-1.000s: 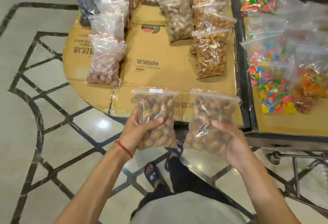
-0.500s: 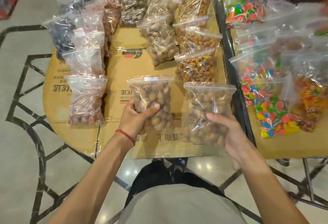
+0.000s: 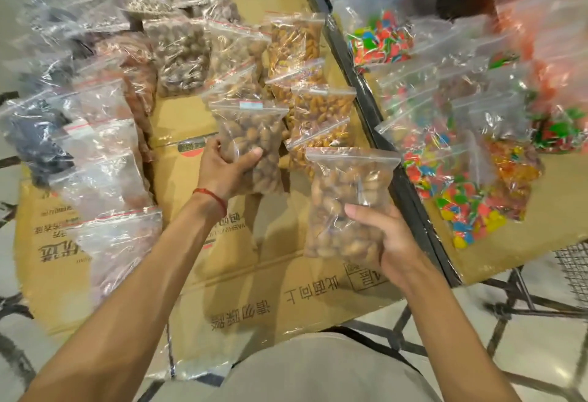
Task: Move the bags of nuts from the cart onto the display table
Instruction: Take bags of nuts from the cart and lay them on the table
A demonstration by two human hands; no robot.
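Note:
My left hand (image 3: 224,167) grips a clear zip bag of brown nuts (image 3: 251,134), held upright above the middle of the cardboard-covered display table (image 3: 241,293). My right hand (image 3: 386,239) grips a second bag of brown nuts (image 3: 343,198) from below, over the table's right side near its dark edge. Both bags are off the surface. Rows of filled bags lie on the table: pale nuts at the left (image 3: 101,175), brown nuts behind (image 3: 183,58), golden nuts to the right (image 3: 321,112).
A black frame edge (image 3: 375,109) divides this table from a neighbouring surface holding bags of coloured candy (image 3: 458,191). Bare cardboard lies in front of my hands. Metal legs and wire mesh (image 3: 572,271) show at the lower right over a tiled floor.
Both hands have carried their bags forward from the table's near edge to over its middle. The left bag now sits farther in than the right. The view has moved closer.

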